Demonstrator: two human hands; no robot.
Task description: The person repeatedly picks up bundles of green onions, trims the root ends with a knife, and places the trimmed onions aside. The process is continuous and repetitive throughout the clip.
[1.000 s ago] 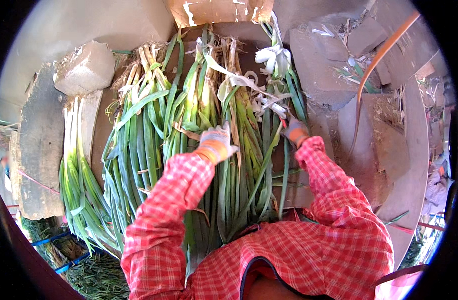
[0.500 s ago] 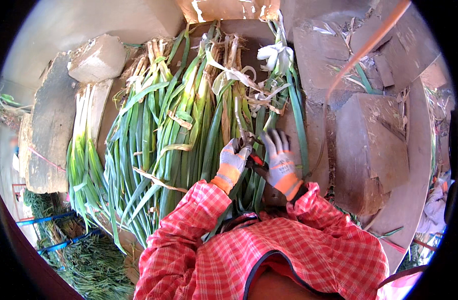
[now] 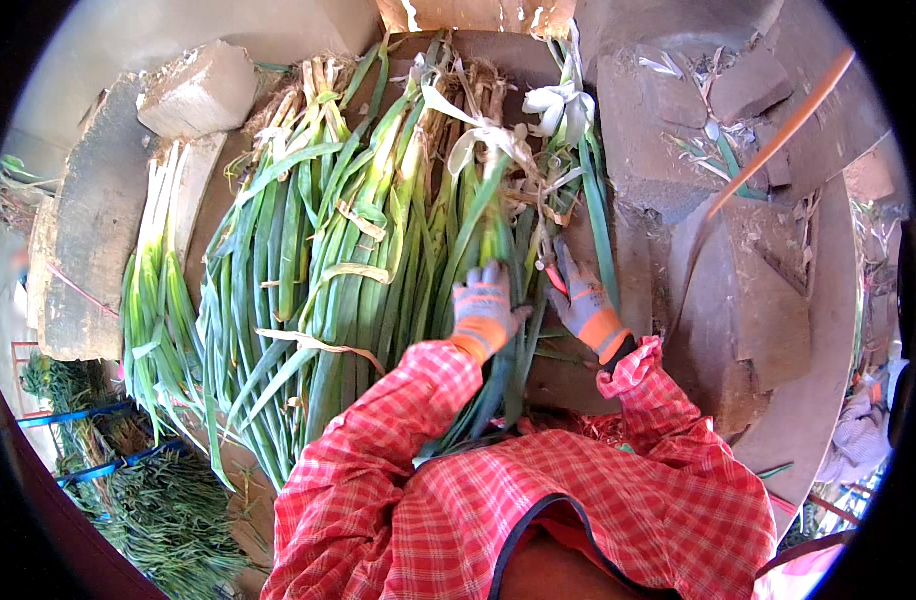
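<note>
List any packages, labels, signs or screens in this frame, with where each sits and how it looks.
No labels, signs or screens show.
Cardboard piece: top centre, beyond the leeks' root ends; brown, torn, with white patches; whether it is a box cannot be told.

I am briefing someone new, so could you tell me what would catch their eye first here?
A broad heap of long green leeks fills the middle, roots toward the top. Both gloved hands rest on it: the left hand grips a bunch of leaves, the right hand holds a red-handled tool. Grey stone blocks ring the heap.
</note>
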